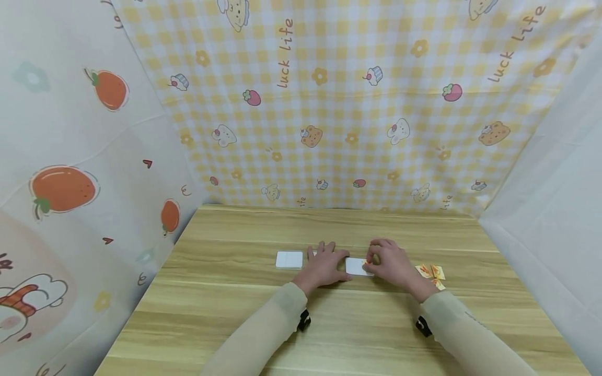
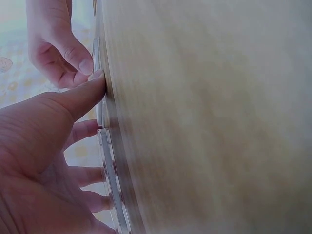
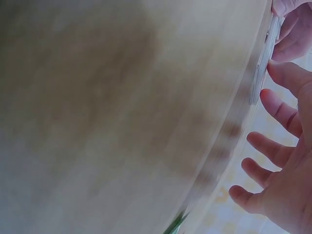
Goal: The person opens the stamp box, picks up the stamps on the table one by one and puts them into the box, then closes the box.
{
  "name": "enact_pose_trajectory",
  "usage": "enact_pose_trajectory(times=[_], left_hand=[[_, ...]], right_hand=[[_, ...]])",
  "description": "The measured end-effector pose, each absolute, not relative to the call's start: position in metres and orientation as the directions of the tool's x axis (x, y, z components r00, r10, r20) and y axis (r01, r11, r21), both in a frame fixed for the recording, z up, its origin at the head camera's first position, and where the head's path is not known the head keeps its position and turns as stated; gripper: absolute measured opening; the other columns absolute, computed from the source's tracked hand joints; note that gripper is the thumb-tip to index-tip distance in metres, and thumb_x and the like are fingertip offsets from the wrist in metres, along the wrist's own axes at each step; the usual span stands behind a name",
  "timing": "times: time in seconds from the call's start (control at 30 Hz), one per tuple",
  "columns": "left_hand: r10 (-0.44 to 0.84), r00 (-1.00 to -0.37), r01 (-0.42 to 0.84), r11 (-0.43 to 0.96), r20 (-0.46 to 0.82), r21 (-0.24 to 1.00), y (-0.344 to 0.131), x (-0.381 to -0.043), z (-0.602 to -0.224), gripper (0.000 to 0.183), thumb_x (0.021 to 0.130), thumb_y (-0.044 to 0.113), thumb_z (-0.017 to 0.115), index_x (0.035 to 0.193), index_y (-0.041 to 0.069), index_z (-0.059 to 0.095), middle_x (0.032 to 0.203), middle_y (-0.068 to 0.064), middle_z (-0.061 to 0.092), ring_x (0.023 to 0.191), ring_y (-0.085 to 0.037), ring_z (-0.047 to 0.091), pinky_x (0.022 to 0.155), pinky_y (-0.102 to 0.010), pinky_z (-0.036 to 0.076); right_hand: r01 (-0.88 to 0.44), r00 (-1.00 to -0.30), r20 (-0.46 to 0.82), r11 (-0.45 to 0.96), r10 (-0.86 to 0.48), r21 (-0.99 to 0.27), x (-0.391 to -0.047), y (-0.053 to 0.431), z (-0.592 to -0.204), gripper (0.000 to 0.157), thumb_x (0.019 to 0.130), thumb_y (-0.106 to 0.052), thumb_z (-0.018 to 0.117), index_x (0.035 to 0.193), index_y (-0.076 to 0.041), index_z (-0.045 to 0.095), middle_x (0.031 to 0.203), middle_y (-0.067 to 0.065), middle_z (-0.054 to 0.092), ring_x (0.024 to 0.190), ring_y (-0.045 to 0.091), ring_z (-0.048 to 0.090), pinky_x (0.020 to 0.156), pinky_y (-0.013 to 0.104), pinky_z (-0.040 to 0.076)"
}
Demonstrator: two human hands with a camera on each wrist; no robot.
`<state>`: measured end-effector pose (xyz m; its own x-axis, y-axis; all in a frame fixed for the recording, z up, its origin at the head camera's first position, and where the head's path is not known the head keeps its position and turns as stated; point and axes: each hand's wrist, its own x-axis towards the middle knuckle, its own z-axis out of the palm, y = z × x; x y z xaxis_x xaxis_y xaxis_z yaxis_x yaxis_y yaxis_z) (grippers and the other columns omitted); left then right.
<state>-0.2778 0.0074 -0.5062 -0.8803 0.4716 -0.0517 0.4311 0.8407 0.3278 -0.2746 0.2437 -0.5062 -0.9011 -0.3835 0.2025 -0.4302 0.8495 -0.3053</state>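
Between the two hands a white rectangular tile [image 1: 355, 266] lies flat on the table. My left hand [image 1: 324, 266] holds its left end, the thumb at the near edge and the index finger at the far one. The other left fingers spread over a second white tile [image 2: 113, 180], mostly hidden in the head view. At the right end of the first tile, my right hand [image 1: 391, 263] pinches a small orange-and-yellow piece [image 1: 366, 262] between thumb and index finger. In the right wrist view, the other right fingers [image 3: 268, 148] are spread apart.
Another white tile [image 1: 289, 259] lies left of the left hand. Several loose orange-and-yellow pieces [image 1: 423, 271] lie by the right wrist. Patterned cloth [image 1: 320, 130] hangs behind the wooden table [image 1: 226, 313], with further cloth at both sides.
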Motion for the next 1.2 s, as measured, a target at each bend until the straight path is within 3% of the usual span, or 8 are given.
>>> enact_pose_trajectory(times=[0.43, 0.7, 0.87, 1.2], left_hand=[[0.472, -0.881, 0.448, 0.846, -0.015, 0.289, 0.008, -0.281, -0.508, 0.063, 0.084, 0.064, 0.071, 0.139, 0.034, 0.061, 0.150, -0.010, 0.046, 0.141, -0.046, 0.032, 0.107, -0.075, 0.020], [0.463, -0.887, 0.438, 0.846, -0.009, 0.304, 0.010, -0.280, -0.504, 0.061, 0.083, 0.063, 0.073, 0.136, 0.034, 0.064, 0.151, -0.011, 0.047, 0.141, -0.047, 0.033, 0.106, -0.076, 0.019], [0.439, -0.898, 0.414, 0.861, -0.021, 0.294, 0.012, -0.279, -0.500, 0.061, 0.081, 0.062, 0.075, 0.134, 0.034, 0.065, 0.151, -0.010, 0.047, 0.141, -0.047, 0.033, 0.107, -0.075, 0.019], [0.423, -0.906, 0.398, 0.864, -0.016, 0.307, 0.012, -0.281, -0.502, 0.061, 0.079, 0.061, 0.078, 0.132, 0.034, 0.067, 0.149, -0.010, 0.049, 0.140, -0.047, 0.035, 0.105, -0.076, 0.021]], right_hand=[[-0.429, -0.903, 0.187, 0.843, -0.387, -0.324, -0.274, 0.238, -0.504, 0.020, 0.087, -0.040, 0.080, 0.079, -0.033, 0.063, 0.140, 0.018, 0.055, 0.132, 0.048, 0.043, 0.092, 0.075, 0.038], [-0.489, -0.871, 0.250, 0.789, -0.423, -0.372, -0.272, 0.248, -0.507, 0.016, 0.085, -0.030, 0.083, 0.096, -0.026, 0.072, 0.137, 0.019, 0.057, 0.128, 0.050, 0.045, 0.091, 0.074, 0.039], [-0.525, -0.850, 0.273, 0.768, -0.450, -0.366, -0.271, 0.253, -0.509, 0.023, 0.085, -0.030, 0.083, 0.105, -0.025, 0.075, 0.137, 0.018, 0.058, 0.128, 0.047, 0.046, 0.090, 0.075, 0.039], [-0.542, -0.837, 0.287, 0.779, -0.466, -0.315, -0.274, 0.250, -0.512, 0.020, 0.084, -0.035, 0.084, 0.103, -0.027, 0.080, 0.133, 0.011, 0.063, 0.126, 0.037, 0.050, 0.094, 0.069, 0.041]])
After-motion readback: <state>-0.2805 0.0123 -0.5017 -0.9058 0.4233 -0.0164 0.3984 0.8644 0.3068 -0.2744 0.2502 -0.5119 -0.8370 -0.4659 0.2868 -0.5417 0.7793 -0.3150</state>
